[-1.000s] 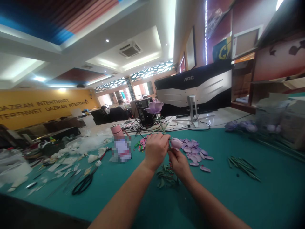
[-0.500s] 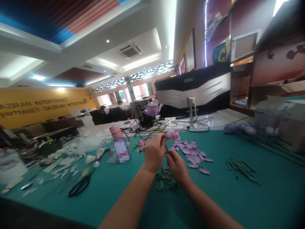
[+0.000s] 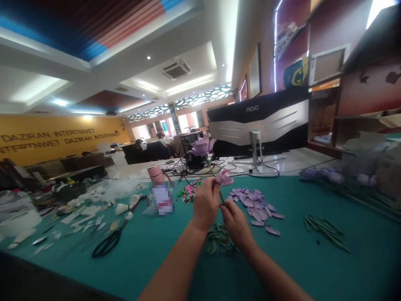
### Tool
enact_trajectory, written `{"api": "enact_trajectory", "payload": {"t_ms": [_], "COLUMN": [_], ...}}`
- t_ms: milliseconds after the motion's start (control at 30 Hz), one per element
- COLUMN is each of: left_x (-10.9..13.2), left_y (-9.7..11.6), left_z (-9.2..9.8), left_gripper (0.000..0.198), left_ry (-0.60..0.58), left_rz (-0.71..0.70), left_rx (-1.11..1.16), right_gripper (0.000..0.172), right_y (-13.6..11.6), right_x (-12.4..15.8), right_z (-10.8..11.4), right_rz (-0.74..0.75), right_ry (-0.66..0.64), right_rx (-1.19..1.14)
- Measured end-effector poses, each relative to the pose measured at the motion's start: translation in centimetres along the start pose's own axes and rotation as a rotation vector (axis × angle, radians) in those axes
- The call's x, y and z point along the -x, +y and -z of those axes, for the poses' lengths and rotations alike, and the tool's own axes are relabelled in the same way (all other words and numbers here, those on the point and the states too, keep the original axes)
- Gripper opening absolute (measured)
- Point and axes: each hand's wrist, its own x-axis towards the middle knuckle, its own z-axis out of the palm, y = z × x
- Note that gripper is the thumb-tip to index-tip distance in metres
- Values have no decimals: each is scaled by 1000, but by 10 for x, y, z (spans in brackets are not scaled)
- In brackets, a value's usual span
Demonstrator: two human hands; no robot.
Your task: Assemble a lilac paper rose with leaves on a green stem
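Over the green mat, both hands are closed on one green flower stem (image 3: 222, 195). It carries an open lilac flower (image 3: 203, 146) at its top and a smaller pink bloom (image 3: 224, 177) on the side. My left hand (image 3: 206, 200) grips just beside the pink bloom, its fingertips pressed together. Lower down, my right hand (image 3: 236, 221) pinches the stem. Green leaves (image 3: 221, 239) are beneath my hands. A heap of loose lilac petals (image 3: 255, 202) lies to the right of them.
Green stem pieces (image 3: 326, 230) and finished purple flowers (image 3: 332, 175) lie at the right. Black-handled scissors (image 3: 108, 243), white scraps and a pink bottle (image 3: 156, 174) are on the left. A monitor (image 3: 260, 125) stands behind the green mat (image 3: 150, 263). People sit far back.
The view has shifted slightly. The pink bloom has turned and sits closer to my left fingertips. Both hands keep their hold on the stem.
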Motion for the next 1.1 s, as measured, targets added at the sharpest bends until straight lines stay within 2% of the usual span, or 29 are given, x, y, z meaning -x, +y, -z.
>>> {"api": "enact_trajectory", "payload": {"t_ms": [133,433,833,1100], "left_x": [0,0,-3,-3], "left_y": [0,-2,-3,-4], "left_z": [1,-1,0,-1], "left_gripper": [10,14,15,12], "left_ry": [-7,27,-8,18], "left_rz": [-26,50,84,107], "left_rx": [0,34,49,151], "right_gripper": [26,24,25,29], "right_y": [-1,0,-2,-1], "right_x": [1,1,1,2], "right_z": [1,2,4,5], "right_rz": [17,-18,-44,-10], "right_ry": [-9,-40,-60,-63], "right_rx": [26,45,54,85]}}
